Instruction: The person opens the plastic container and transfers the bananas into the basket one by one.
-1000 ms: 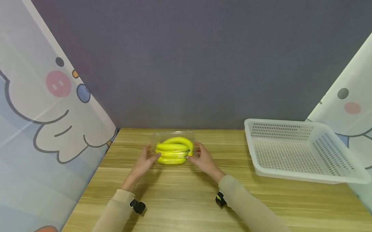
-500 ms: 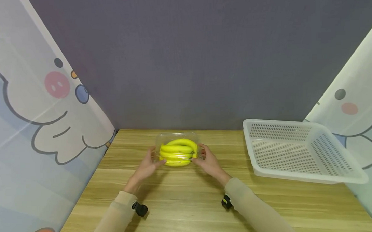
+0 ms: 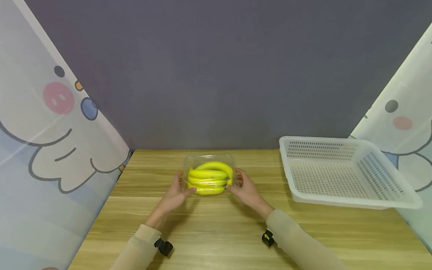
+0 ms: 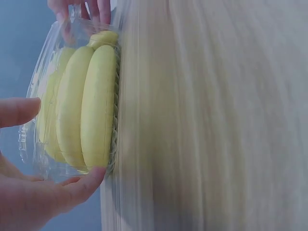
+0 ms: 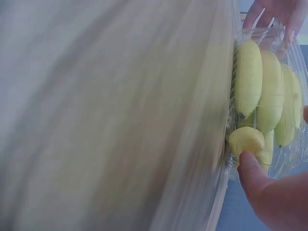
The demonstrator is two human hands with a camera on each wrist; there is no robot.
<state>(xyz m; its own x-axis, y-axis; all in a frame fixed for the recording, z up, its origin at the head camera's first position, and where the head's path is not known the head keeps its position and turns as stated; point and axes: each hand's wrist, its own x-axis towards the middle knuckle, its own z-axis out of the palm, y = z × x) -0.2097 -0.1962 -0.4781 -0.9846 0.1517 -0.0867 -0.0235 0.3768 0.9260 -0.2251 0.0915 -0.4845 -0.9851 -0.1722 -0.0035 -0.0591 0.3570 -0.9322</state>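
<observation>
Several yellow bananas (image 3: 208,174) lie inside a clear plastic box (image 3: 208,156) toward the back of the table. My left hand (image 3: 173,197) grips the left end of this box, thumb at the near side and fingers behind. At the opposite end my right hand (image 3: 249,193) holds it the same way. In the left wrist view the bananas (image 4: 98,106) show through the clear wall, close over the wood. The right wrist view has a fingertip (image 5: 250,166) pressed to the box near the banana stem end.
A white perforated plastic basket (image 3: 347,202) stands on the right side of the wooden table (image 3: 212,238), with only its own slotted floor showing inside. Behind rises a dark grey wall (image 3: 213,71). Cartoon-printed panels flank the left (image 3: 17,165) and right sides.
Both hands have shifted slightly to the right with the box of bananas, a little nearer the basket. Their hold on its two ends looks the same.
</observation>
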